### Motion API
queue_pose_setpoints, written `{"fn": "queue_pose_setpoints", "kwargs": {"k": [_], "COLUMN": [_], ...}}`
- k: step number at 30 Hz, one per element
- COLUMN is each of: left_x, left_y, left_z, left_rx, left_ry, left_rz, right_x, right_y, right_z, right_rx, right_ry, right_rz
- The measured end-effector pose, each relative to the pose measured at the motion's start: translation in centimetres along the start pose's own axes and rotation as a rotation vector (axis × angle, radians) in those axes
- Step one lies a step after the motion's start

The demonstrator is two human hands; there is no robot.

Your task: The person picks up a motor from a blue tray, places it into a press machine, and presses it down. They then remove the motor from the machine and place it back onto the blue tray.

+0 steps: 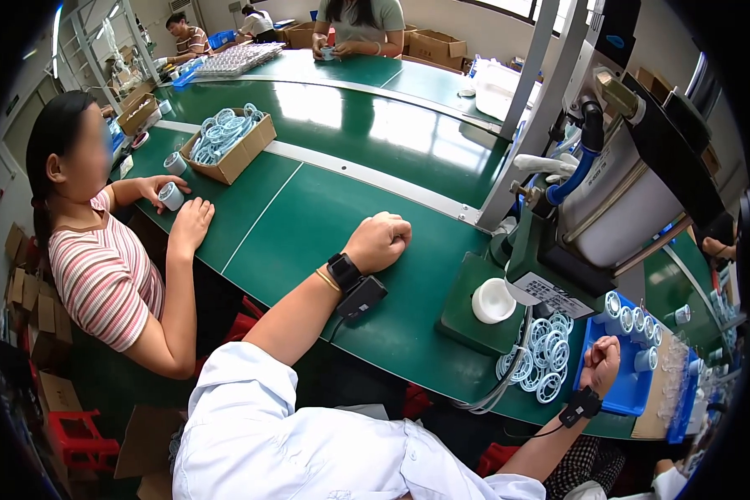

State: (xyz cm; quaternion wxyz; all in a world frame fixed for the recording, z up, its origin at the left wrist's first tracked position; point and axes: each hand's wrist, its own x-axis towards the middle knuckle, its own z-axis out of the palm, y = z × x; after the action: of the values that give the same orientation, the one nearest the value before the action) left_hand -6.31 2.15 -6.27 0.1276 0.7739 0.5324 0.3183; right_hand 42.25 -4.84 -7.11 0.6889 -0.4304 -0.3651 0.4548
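Note:
My left hand (pixel 379 242) is closed in a fist on the green workbench, with nothing showing in it. Over the near edge of a blue tray (pixel 633 398), my right hand (pixel 602 367) is also curled shut; no object shows between its fingers. Small pale-blue cylindrical parts (pixel 645 360) sit in that tray, several in a row along its far side. Left of the right hand lies a loose heap of light-blue rings (pixel 548 354). A white round cup-like piece (pixel 493 302) rests on the green base of a press machine (pixel 617 200), between my two hands.
A co-worker in a striped shirt (pixel 108 258) sits at left, one hand on a grey-blue cylinder (pixel 171 196). Beyond it stands a cardboard box (pixel 254 148) of blue rings. Cables (pixel 508 387) run down beside the press. Another person (pixel 362 29) works across the bench.

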Motion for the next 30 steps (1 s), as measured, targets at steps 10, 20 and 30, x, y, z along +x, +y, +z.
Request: {"fn": "queue_pose_setpoints", "kwargs": {"k": [10,20,30], "left_x": [-0.3,-0.3,-0.1], "left_y": [-0.2,-0.2,-0.5], "left_z": [0.2,0.4,0.5], "left_rx": [-0.098,-0.097,-0.076], "left_ry": [-0.013,0.025,0.01], "left_rz": [0.035,0.043,0.082], "right_x": [0.2,-0.3,-0.2], "right_y": [0.4,-0.4,-0.3], "right_z": [-0.6,0.5,0.5], "right_rx": [-0.002,0.006,0.007], "right_ry": [-0.029,0.029,0.036], "right_rz": [0.01,0.01,0.016]}}
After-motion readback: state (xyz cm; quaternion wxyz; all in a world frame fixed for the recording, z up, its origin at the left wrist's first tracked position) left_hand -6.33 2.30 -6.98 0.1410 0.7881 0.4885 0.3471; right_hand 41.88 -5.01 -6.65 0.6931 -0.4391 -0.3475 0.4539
